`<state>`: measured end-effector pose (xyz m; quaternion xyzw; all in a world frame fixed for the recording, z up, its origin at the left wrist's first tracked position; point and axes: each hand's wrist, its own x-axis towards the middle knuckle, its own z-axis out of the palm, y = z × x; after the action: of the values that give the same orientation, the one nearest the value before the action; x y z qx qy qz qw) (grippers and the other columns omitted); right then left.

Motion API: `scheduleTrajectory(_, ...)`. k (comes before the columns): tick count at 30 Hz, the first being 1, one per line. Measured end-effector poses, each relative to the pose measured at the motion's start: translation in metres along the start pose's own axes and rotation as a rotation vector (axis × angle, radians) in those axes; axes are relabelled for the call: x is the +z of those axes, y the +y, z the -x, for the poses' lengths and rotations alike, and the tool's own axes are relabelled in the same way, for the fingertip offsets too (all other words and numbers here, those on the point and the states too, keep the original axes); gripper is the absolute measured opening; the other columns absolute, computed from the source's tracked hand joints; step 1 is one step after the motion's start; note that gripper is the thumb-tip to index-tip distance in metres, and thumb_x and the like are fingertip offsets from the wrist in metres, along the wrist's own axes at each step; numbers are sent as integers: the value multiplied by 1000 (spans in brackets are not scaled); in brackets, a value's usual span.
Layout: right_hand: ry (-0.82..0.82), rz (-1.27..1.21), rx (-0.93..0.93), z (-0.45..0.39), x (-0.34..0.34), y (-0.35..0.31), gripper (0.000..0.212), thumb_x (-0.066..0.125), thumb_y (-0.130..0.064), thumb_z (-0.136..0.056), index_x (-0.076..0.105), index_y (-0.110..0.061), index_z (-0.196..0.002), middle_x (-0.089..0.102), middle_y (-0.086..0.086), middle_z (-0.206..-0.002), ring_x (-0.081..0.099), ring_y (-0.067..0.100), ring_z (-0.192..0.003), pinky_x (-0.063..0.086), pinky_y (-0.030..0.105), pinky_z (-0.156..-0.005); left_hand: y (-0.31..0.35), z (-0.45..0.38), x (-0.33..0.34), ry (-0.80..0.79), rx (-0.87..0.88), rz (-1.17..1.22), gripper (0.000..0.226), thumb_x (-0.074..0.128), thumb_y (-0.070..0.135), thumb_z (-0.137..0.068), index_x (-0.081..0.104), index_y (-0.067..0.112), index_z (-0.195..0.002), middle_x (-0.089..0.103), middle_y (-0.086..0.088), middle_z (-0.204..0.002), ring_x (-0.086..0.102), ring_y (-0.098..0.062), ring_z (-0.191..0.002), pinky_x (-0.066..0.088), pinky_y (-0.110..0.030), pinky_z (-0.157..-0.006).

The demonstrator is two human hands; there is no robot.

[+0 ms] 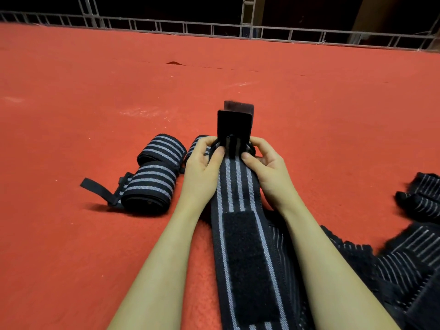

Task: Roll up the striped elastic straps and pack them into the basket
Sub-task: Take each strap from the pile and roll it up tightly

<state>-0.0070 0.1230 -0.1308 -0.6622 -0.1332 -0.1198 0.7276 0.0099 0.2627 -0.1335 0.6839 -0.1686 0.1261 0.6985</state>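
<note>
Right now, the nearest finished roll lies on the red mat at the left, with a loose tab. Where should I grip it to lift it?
Grip the finished roll around its striped middle, coming from above, fingers across the two flat ends' sides. It lies on its side, so the round body is open to the hand. Avoid the loose black tab trailing left; pulling it would probably unwind the roll.

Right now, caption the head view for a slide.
Both hands start rolling a striped strap beside finished rolls.
</note>
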Motion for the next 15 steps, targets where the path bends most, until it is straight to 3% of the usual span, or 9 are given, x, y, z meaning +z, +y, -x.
scheduleTrajectory(4,5,-186,86,0,4,1,36,47,5,-92,67,-23,-105,70,2,-100,65,17,-87,54,28,-78,0,-1,-3,-55,-69,217,27,49,9,-94,61,30,-105,66,-12,-107,62,-31,-100,49,-49,-93)
scheduleTrajectory(8,13,-167,90,-2,0,-5,34,43,-1,-83,73,-17,-82,71,3,-93,63,17,-85,51,30,-75,3,0,-7,-49,-109,243,35,42,0,-88,67,24,-79,65,-2,-90,58,-18,-81,49,-29,-65)
scheduleTrajectory(12,-28,-175,61,0,-2,-3,17,56,-17,-78,68,-13,-90,67,3,-93,61,18,-85,50,29,-74,1,1,-9,-131,-53,183,5,62,25,-80,64,26,-85,63,5,-89,57,-14,-85,47,-29,-75)
scheduleTrajectory(15,-64,-65,52,-1,-7,1,37,62,-6,-72,64,-20,-106,66,2,-97,61,18,-89,52,31,-77,-2,1,-7,-135,-79,175,32,69,10,-82,56,27,-105,65,-3,-100,63,-16,-91,52,-31,-77)
